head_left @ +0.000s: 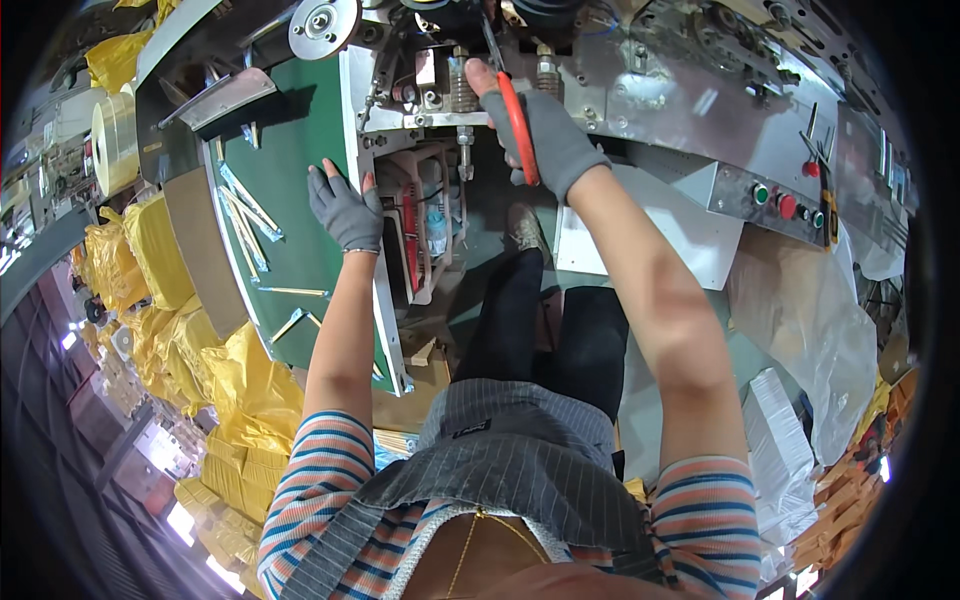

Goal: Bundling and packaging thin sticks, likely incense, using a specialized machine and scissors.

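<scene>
My right hand (pixel 550 135), in a grey glove with bare fingertips, grips a pair of scissors by its red handle (pixel 519 130). The dark blades point away from me, into the metal machine (pixel 640 90); what their tips touch is too small to tell. My left hand (pixel 346 208), gloved the same way, lies with fingers apart at the right side of a green conveyor belt (pixel 300 160). Nothing shows in it. Thin wooden sticks in blue-and-white wrappers (pixel 245 215), like chopsticks, are scattered along the belt's left side.
A control panel with green and red buttons (pixel 787 205) sits at the right, with pliers-like tools (pixel 826 180) beside it. Below the machine stands a pale plastic basket (pixel 430 290) holding a bottle. Yellow bags (pixel 250 385) line the left; clear plastic sheeting (pixel 800 330) hangs at the right.
</scene>
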